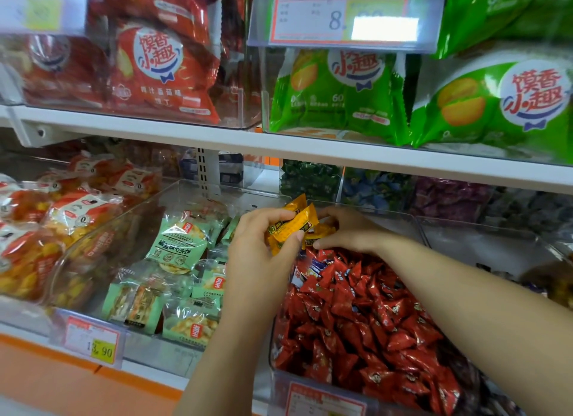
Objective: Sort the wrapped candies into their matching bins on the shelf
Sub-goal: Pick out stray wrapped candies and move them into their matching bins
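Observation:
My left hand [262,248] grips a bunch of yellow wrapped candies [294,222] above the back of a clear bin [280,381] filled with red wrapped candies [366,322]. My right hand [347,229] reaches in from the right and pinches another yellow candy [321,231] right beside the bunch, at the top of the red pile. Both hands touch the yellow candies, whose lower parts are hidden by my fingers.
A clear bin [173,195] of green-wrapped biscuits [178,243] stands to the left, with orange-red packs [46,229] further left. Bins of dark green [310,180], blue [376,189] and purple candies [449,198] sit behind. The upper shelf [279,144] holds red and green snack bags.

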The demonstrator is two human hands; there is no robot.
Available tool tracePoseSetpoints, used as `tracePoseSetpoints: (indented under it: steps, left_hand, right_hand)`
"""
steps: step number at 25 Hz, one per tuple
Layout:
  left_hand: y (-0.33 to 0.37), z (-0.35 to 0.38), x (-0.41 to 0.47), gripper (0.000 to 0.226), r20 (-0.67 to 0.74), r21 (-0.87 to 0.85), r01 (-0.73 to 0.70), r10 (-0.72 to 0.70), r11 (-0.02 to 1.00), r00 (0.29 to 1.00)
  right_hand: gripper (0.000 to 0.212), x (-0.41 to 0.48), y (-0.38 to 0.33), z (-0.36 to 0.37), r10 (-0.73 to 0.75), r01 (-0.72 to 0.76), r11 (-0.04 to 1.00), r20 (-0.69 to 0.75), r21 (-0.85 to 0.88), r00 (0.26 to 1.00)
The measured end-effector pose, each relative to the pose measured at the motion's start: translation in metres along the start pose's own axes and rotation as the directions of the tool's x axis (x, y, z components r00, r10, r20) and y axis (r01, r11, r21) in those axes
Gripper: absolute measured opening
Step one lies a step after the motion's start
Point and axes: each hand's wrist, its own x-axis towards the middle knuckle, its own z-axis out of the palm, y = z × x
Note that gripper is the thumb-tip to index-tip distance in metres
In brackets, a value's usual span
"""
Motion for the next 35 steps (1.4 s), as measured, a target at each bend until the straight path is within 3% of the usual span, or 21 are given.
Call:
tracePoseSetpoints:
  steps: [3,9,13,16,21,26,30,33,35]
  left_hand:
    - [0.003,0.0,-0.002,0.029,0.011,0.029,-0.024,0.024,0.999,1.0]
    - [0.016,0.004,-0.01,0.027,0.038,0.067,-0.096,0.094,0.993,0.995]
    - [0.036,0.013,-0.031,0.024,0.079,0.093,-0.183,0.176,0.979,0.981]
    - [0.058,0.026,-0.056,0.026,0.162,0.078,-0.241,0.226,0.967,0.961]
    - [0.094,0.078,-0.094,0.028,0.335,0.034,-0.294,0.266,0.955,0.904]
    - [0.13,0.173,-0.119,0.029,0.47,-0.064,-0.345,0.333,0.937,0.817]
    - [0.152,0.251,-0.125,0.019,0.575,-0.065,-0.4,0.362,0.914,0.734]
    - [0.159,0.304,-0.124,0.016,0.598,-0.046,-0.409,0.353,0.912,0.72]
    - [0.159,0.331,-0.122,0.017,0.598,0.01,-0.415,0.328,0.91,0.731]
  right_hand:
    - [0.044,-0.007,-0.007,0.0,-0.058,0.056,0.996,-0.035,-0.065,0.998]
    - [0.035,-0.051,-0.029,-0.018,-0.102,0.109,0.994,-0.292,0.006,0.951]
    - [0.032,-0.122,-0.027,-0.035,-0.164,0.179,0.984,-0.332,0.016,0.929]
    - [0.037,-0.183,-0.016,-0.053,-0.132,0.186,0.976,-0.367,0.115,0.921]
    - [0.033,-0.27,0.013,-0.088,-0.06,0.127,0.984,-0.436,0.127,0.898]
    - [0.031,-0.327,0.078,-0.137,0.046,0.029,0.993,-0.603,0.114,0.796]
    - [0.035,-0.352,0.139,-0.168,0.154,-0.041,0.985,-0.747,0.168,0.647]
    - [0.038,-0.361,0.183,-0.182,0.212,-0.137,0.977,-0.84,0.165,0.499]
    - [0.031,-0.362,0.204,-0.185,0.2,-0.201,0.973,-0.862,0.117,0.466]
